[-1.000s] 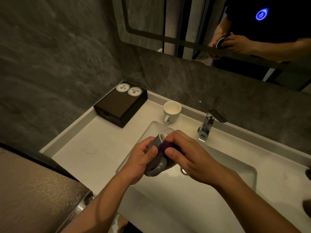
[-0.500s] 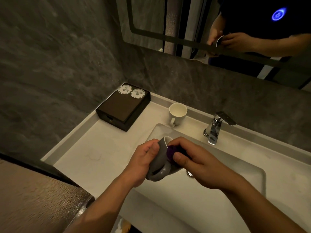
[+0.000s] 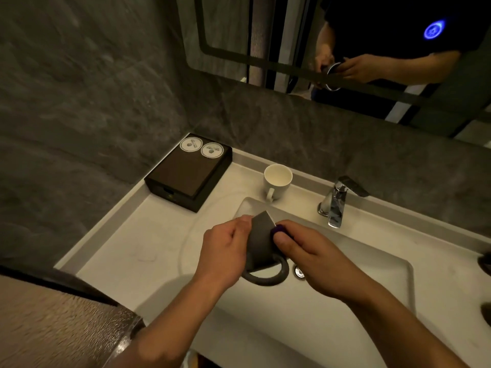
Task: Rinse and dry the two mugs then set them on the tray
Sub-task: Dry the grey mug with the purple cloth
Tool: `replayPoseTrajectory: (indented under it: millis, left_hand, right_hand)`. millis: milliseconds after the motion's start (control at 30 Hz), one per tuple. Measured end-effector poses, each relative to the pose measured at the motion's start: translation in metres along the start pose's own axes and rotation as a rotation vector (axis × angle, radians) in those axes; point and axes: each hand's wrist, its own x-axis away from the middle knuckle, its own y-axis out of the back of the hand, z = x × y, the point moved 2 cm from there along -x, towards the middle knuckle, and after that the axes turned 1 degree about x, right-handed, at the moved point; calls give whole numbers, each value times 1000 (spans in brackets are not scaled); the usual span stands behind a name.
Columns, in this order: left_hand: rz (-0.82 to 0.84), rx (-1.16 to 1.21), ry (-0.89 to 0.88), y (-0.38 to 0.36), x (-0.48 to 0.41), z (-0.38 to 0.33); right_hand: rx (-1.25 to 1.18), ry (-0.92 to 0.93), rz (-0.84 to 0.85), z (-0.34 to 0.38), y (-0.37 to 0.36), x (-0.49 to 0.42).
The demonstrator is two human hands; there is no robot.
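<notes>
Dark stone walls and a mirror (image 3: 265,35) close round a white vanity counter (image 3: 148,235), with the sink basin (image 3: 377,264) sunk into its middle. Over the near-left part of that basin the grey mug (image 3: 260,243) is held tipped on its side, its handle hanging down towards the drain (image 3: 299,272). The left hand (image 3: 225,251) has its fingers wrapped round the mug's body. The right hand (image 3: 316,261) has its fingers curled on a purple cloth (image 3: 279,229) and presses it at the mug's mouth.

The white mug (image 3: 277,181) stands upright on the counter at the basin's back edge, between a dark box (image 3: 186,173) in the back-left corner and the faucet (image 3: 336,203). I can't pick out a tray for certain.

Both mugs look like glazed ceramic, so I'd expect them to be stiff, fairly weighty and likely to chip on that hard basin. They would be slick if wet. A full wrap round the body looks like the safer hold while wiping. The handle would suit carrying better. I'd lift the white mug by its handle, which faces the front.
</notes>
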Motion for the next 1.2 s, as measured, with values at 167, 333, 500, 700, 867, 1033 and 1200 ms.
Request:
replayPoseTrajectory:
  millis: [167, 333, 500, 700, 867, 1033, 1200]
  left_hand:
    - [-108, -315, -419, 3, 1, 3]
    - [-315, 795, 474, -4, -3, -7]
    - [-267, 757, 487, -11, -5, -10]
    - [-362, 412, -146, -7, 10, -19]
    - [-141, 600, 150, -6, 1, -29]
    - [6, 817, 528, -10, 2, -38]
    - [-201, 511, 42, -14, 9, -38]
  right_hand:
    - [-184, -64, -163, 2, -15, 0]
    - [-68, 43, -263, 5, -49, 16]
    - [-119, 56, -327, -4, -61, 24]
    - [-604, -99, -333, -3, -42, 22]
    - [-309, -27, -386, 5, -36, 31]
    - [103, 100, -341, -8, -50, 35]
    - [-336, 9, -492, 10, -40, 41]
